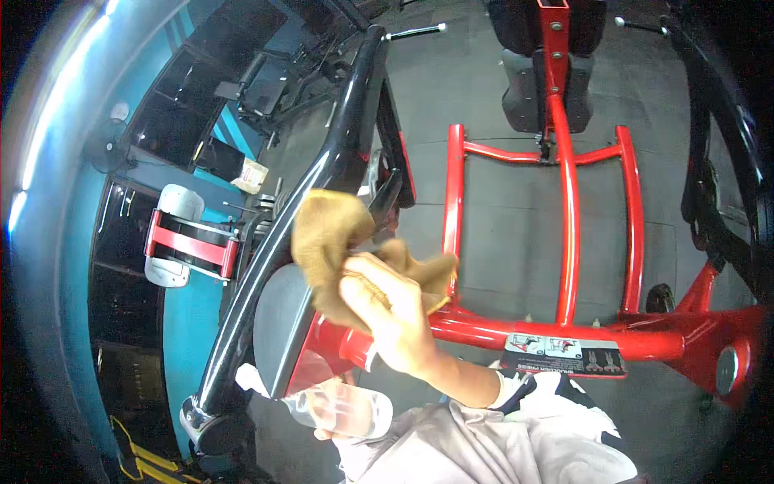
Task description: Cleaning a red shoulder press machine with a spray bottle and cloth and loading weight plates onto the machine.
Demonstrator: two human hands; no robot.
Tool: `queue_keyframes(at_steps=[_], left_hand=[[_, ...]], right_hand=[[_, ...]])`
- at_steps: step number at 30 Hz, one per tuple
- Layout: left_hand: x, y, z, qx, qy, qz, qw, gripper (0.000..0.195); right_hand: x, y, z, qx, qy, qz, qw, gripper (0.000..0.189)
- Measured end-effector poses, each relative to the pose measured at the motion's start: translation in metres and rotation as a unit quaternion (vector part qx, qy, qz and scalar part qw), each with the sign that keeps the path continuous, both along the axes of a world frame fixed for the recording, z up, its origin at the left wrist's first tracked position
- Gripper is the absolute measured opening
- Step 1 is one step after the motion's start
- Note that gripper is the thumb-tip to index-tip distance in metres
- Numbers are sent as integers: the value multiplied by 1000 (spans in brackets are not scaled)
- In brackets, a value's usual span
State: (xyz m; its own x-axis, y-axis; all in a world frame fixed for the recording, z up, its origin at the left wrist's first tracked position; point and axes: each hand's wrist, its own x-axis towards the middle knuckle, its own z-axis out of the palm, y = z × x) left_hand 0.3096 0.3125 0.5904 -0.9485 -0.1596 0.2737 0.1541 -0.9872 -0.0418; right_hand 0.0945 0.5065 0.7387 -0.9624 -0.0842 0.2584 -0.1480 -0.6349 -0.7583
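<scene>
My right hand [393, 320] grips a bunched brown cloth [332, 233], whose loose folds spread to both sides of the fingers. The cloth is slightly blurred and overlaps a glossy black tube [272, 224] of a gym machine. Just below it is a dark rounded cover [275, 333] with a red part [320, 348] alongside. Lower down, my left hand [326, 431] holds a clear plastic spray bottle [363, 411] lying tilted on its side, its white head [251, 381] pointing left. Much of that hand shows only through the bottle or is hidden behind it.
The machine's red tubular frame [568, 242] stands ahead on the grey floor [514, 242], with a padded seat [547, 91] beyond. A placard [562, 356] with diagrams and writing is on its crossbar. Another black arm [725, 103] rises at right. A wall fan [109, 145] hangs left.
</scene>
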Motion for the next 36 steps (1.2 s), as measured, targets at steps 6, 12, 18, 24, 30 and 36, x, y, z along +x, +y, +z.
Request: queue_keyframes(at_steps=[6,12,18,24,30,36], left_hand=[[-20,7,-3,88,59,-61,992,55],[-55,70,76,-527,40,377,761,71],[-18,98,97,-728,-156,276,608,105],[-36,188,92,-525,-173,112,826,96],[-56,171,64,-622,-65,13,780,96],[-69,148,62,-786,114,-104,599,96]], right_hand=[[15,10,3,78,265,-131,952,16],[93,70,-51,205,125,74,968,28],[143,108,-74,188,-74,137,970,21],[137,124,-66,222,55,99,968,28],[136,164,-57,504,181,-122,836,56],[150,172,-36,537,124,-57,832,85]])
